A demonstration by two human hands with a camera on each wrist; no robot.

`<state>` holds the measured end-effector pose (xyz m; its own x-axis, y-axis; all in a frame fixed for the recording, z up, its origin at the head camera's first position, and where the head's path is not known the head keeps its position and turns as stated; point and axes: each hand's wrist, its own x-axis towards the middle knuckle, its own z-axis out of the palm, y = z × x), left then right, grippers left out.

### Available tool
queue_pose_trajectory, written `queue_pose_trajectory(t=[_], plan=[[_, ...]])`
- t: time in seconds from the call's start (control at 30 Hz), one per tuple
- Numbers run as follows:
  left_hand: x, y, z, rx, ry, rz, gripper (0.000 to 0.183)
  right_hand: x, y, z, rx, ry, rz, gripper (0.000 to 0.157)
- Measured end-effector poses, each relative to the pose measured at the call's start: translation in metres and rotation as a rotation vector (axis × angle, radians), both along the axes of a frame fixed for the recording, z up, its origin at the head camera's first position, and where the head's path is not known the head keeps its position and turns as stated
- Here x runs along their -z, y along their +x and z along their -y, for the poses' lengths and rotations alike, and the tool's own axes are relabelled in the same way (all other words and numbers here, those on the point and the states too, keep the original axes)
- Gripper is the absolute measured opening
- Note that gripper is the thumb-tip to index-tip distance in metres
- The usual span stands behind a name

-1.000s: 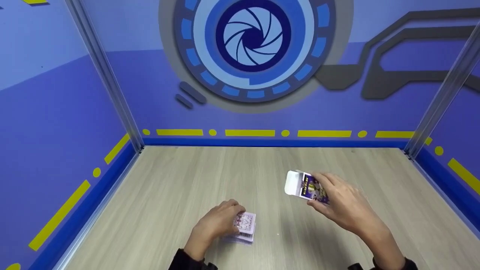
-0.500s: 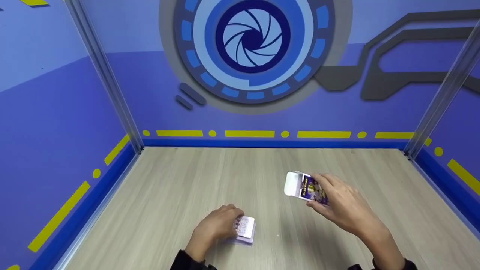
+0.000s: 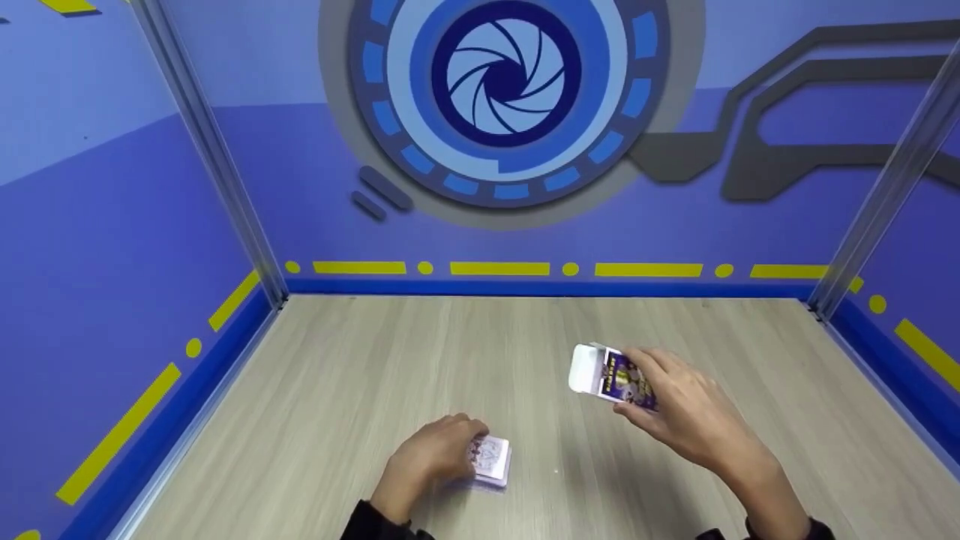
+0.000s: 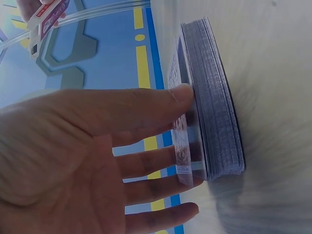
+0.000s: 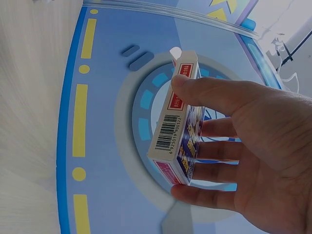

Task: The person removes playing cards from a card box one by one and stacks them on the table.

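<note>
My left hand [image 3: 435,450] pinches a thin top part of the deck, a playing card [image 4: 182,151] or a few, between thumb and fingers. A narrow gap separates it from the thick stack of cards [image 4: 212,97], which lies on the table under that hand. In the head view the patterned pale back of the playing card [image 3: 491,457] shows past the fingertips. My right hand [image 3: 686,405] grips an open card box [image 3: 628,379] above the table, thumb on one side and fingers on the other. Its white flap [image 3: 584,369] points left; the barcode side [image 5: 168,134] faces the right wrist camera.
The wood-grain table [image 3: 375,352] is bounded by a blue printed back wall [image 3: 495,240] and side walls [image 3: 97,300]. Metal corner posts [image 3: 217,157] stand where the walls meet.
My left hand has moved slightly toward the near edge and down, bringing the pinched card closer over the stack. My right hand and the card box have stayed almost still.
</note>
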<state>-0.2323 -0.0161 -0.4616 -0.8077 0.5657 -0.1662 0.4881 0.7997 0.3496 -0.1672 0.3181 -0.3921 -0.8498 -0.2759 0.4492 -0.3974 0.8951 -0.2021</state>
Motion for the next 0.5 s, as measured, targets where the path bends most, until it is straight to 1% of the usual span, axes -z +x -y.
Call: queue_pose_trajectory(t=[0.13,0.27,0.4,0.5], plan=[[-0.001,0.001,0.001,0.006,-0.009,0.024,0.063,0.000,0.000,0.001,0.008,0.005,0.014,0.065],[0.001,0.003,-0.003,-0.009,-0.006,0.032,0.075,0.000,0.001,0.001,0.014,0.006,0.022,0.065],[0.005,0.009,-0.011,-0.014,-0.016,0.015,0.085,0.000,0.001,0.001,0.010,0.005,0.015,0.064],[0.009,0.012,-0.019,-0.020,-0.035,-0.009,0.083,0.000,0.000,0.001,0.002,0.005,0.004,0.064]])
